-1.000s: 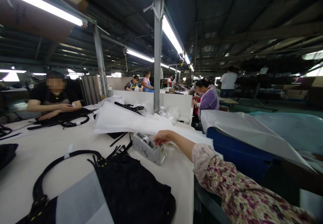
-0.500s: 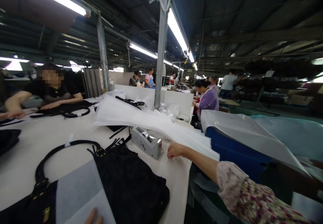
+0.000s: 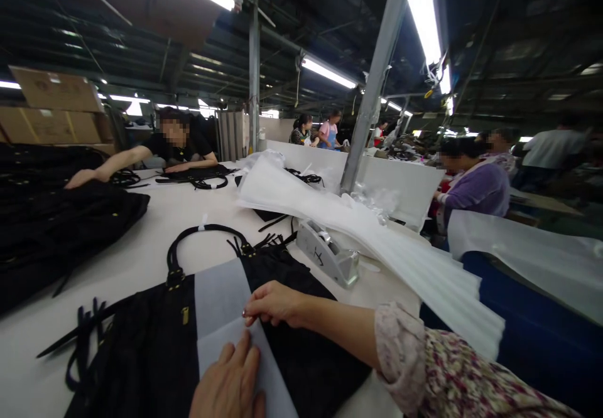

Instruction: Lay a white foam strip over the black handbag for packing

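A black handbag (image 3: 292, 280) lies flat on the table, its looped handle (image 3: 207, 228) pointing away from me. Around its middle runs a band of thin white wrapping sheet (image 3: 219, 286), with one edge overlapping across it. My left hand (image 3: 228, 374) rests on this sheet with fingers stretched out. Just above those fingertips, my right hand (image 3: 273, 305) is pinched at the sheet's overlapping edge; what its fingertips hold, if anything, is too small to make out. A grey tape dispenser (image 3: 325, 251) stands beyond the bag, to the right.
Fanned white sheets (image 3: 358, 230) lie behind the dispenser. More black bags (image 3: 61, 217) are piled at the left, where a co-worker (image 3: 174, 142) reaches over them. A metal post (image 3: 377, 79) rises behind the table. Another person in purple (image 3: 480, 186) is at the right.
My right hand has moved left from beside the tape dispenser to the sheet on the bag. More of my left hand now shows on the sheet. The view has swung left.
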The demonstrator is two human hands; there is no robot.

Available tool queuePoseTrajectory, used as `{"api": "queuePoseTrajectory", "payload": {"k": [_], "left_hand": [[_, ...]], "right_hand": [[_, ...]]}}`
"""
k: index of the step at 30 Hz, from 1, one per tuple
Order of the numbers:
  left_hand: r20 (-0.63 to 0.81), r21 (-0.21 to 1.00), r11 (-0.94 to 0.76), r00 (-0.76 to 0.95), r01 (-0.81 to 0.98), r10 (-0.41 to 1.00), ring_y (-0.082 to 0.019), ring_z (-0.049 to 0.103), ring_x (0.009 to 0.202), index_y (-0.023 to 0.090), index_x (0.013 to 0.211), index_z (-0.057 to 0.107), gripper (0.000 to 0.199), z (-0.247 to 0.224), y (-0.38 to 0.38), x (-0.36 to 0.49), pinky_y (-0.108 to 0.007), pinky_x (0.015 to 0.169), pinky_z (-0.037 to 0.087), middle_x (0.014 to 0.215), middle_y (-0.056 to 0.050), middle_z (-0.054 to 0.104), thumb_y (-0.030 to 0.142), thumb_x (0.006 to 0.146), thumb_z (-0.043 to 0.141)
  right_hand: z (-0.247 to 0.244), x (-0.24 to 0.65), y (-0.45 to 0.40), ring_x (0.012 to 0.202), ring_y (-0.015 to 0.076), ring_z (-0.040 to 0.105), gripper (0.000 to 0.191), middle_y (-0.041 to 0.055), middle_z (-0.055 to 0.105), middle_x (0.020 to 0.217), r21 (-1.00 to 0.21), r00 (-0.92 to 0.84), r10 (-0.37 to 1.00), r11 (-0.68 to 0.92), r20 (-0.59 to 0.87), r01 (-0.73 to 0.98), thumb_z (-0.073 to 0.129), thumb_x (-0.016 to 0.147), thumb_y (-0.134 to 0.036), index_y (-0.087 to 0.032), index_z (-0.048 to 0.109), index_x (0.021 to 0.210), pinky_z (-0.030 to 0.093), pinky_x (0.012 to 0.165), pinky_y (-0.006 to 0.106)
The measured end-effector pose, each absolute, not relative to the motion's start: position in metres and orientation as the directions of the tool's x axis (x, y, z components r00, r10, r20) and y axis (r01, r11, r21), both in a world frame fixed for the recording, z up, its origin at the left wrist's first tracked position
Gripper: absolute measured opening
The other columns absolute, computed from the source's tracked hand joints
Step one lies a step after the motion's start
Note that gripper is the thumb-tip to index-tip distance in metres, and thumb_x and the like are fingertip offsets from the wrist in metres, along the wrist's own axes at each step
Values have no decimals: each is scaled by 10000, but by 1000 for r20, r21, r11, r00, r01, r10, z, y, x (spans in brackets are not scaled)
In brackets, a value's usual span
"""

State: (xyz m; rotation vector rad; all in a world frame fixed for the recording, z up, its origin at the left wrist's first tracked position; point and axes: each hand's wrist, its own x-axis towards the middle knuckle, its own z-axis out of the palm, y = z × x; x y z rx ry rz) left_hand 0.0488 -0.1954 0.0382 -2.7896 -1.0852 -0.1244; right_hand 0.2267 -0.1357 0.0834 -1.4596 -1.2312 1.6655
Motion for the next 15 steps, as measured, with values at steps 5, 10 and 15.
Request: {"api": "queuePoseTrajectory", "payload": {"k": [5, 10, 15], "left_hand": [[86, -54, -711, 713, 701, 696, -308, 596, 1142, 170, 1193, 654, 483, 37, -193, 54, -398, 893, 560, 1437, -142, 467, 163, 746, 472], [47, 23, -690, 689, 723, 723, -312, 575, 1141, 168, 1223, 634, 509, 43, -195, 63, -431, 896, 543, 1466, -114, 443, 171, 742, 468], [68, 13, -691, 689, 723, 722, -305, 537, 1195, 176, 1280, 596, 551, 31, -193, 61, -407, 935, 512, 1444, -103, 476, 180, 738, 501]], "right_hand": [[59, 227, -120, 402, 37, 309, 112, -14, 638, 665, -932, -129, 926, -338, -354, 132, 593, 807, -74, -133, 608, 713, 154, 327, 149], [53, 228, -122, 408, 37, 329, 87, -19, 650, 672, -944, -130, 941, -292, -312, 153, 603, 807, -84, -134, 634, 742, 178, 349, 156], [34, 231, -110, 495, 53, 442, 63, -27, 652, 679, -980, -172, 969, -155, -175, 123, 634, 813, -108, -138, 651, 760, 312, 479, 152]]}}
